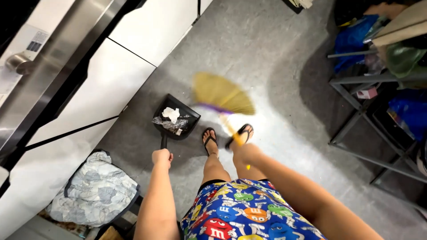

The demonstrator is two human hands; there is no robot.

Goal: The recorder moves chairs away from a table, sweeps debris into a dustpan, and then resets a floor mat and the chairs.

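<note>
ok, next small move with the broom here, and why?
Probably a short sweep of the broom toward the dustpan. The left hand holds the pan's handle with its mouth on the floor; paper scraps already lie inside. The right hand has the broom just beside the pan, blurred mid-swing.

One black dustpan point(177, 118) at ten o'clock, one straw broom point(221, 94) at twelve. Two sandalled feet point(210, 138), two hands point(162, 157), one patterned cushion point(93, 189) at eight.
</note>
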